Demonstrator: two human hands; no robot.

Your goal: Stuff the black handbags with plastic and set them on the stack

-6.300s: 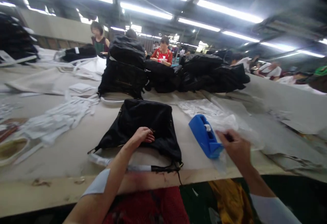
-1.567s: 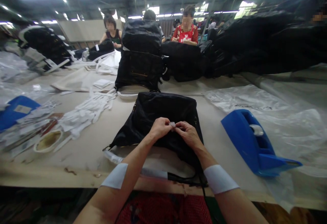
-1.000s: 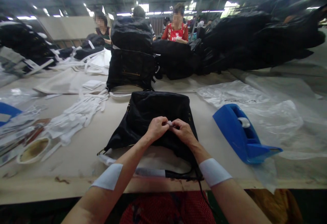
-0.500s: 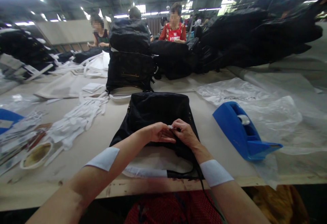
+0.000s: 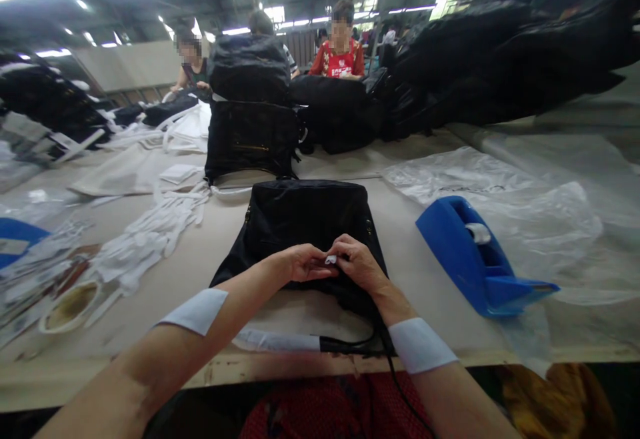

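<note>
Head view: step looks like folding small white piece (image 5: 331,260) above near part of black bag (image 5: 310,215), which lies on table (image 5: 400,239) before you. Your right hand (image 5: 355,262) pinches piece, fingers narrow. Your left hand (image 5: 307,263) meets it from left, fingers slightly parted; cannot tell if gripping. Next move likely calls for firm fingertip pressure.

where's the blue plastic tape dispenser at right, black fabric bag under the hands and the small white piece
Blue plastic tape dispenser (image 5: 459,252): head view, left side wall.
Black fabric bag (image 5: 306,217): head view, upper panel.
Small white piece (image 5: 331,260): head view, visible middle.
</note>
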